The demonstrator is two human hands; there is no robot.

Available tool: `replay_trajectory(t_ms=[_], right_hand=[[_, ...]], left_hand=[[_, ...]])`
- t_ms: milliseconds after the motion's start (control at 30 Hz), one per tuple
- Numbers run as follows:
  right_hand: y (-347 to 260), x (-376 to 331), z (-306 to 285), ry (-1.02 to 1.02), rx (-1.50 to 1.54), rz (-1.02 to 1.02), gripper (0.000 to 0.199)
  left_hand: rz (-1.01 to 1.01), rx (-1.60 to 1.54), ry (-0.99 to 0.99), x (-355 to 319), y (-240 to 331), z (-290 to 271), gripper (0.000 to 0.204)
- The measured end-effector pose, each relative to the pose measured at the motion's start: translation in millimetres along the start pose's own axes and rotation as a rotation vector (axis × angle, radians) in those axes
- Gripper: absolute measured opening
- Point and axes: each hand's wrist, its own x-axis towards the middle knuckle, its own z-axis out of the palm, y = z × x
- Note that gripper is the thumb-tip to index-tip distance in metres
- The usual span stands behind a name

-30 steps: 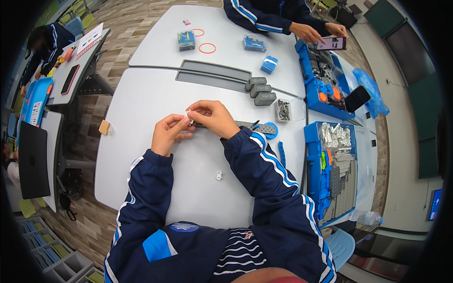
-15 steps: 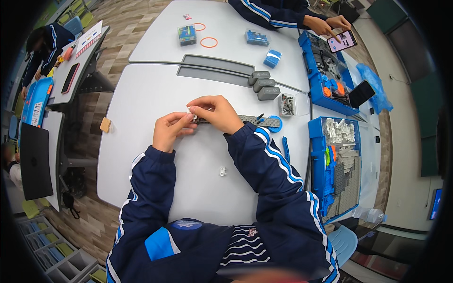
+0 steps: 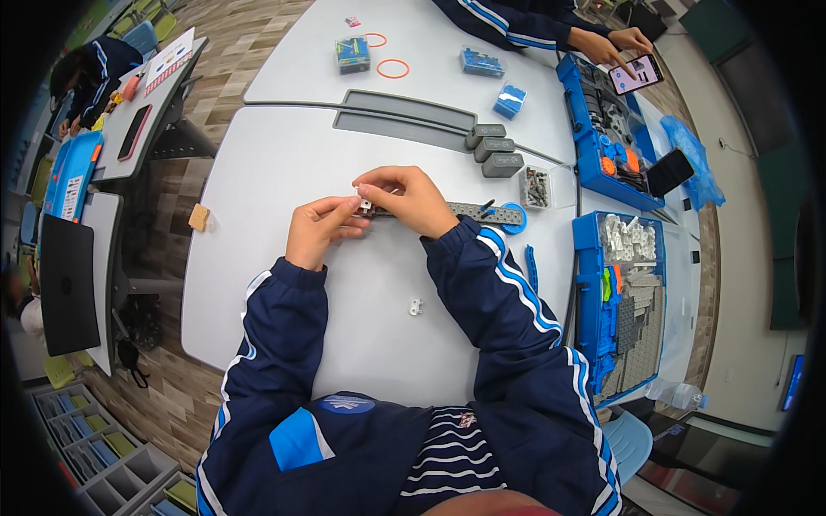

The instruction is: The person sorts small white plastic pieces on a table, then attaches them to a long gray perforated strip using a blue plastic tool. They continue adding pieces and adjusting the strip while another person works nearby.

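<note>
While left hand and right hand meet, fingertips pinching small white connector at grey beam's partly hidden left end, loose white piece lies nearer the body on tabletop.

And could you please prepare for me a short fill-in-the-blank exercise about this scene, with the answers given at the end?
1. The left hand and the right hand touch a small part coloured ____.
2. A loose part lies ____ the person's two sleeves.
3. The number of orange rings on the far table is ____.
4. The round part at the right end of the grey beam is coloured ____.

Missing words: white; between; two; blue.
</note>
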Motion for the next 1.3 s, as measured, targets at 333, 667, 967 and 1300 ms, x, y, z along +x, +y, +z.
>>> replay_trajectory(t_ms=[333,667,967,1300], right_hand=[[-6.5,-1.8,-0.4,-0.004,0.047,-0.031,0.023],[-8.4,-1.0,-6.3,-0.032,0.061,-0.031,0.023],[-16.1,0.2,-13.1,0.023,0.208,0.117,0.028],[-14.3,-2.3,-3.5,-0.078,0.203,0.164,0.027]], left_hand=[[-0.051,-0.047,-0.050,-1.1,1.9,1.3,0.037],[0.007,-0.011,-0.078,-4.8,7.6,-2.0,0.042],[0.097,0.181,0.034,-0.6,7.4,-12.2,0.036],[0.058,0.068,-0.049,-4.4,6.4,-0.9,0.037]])
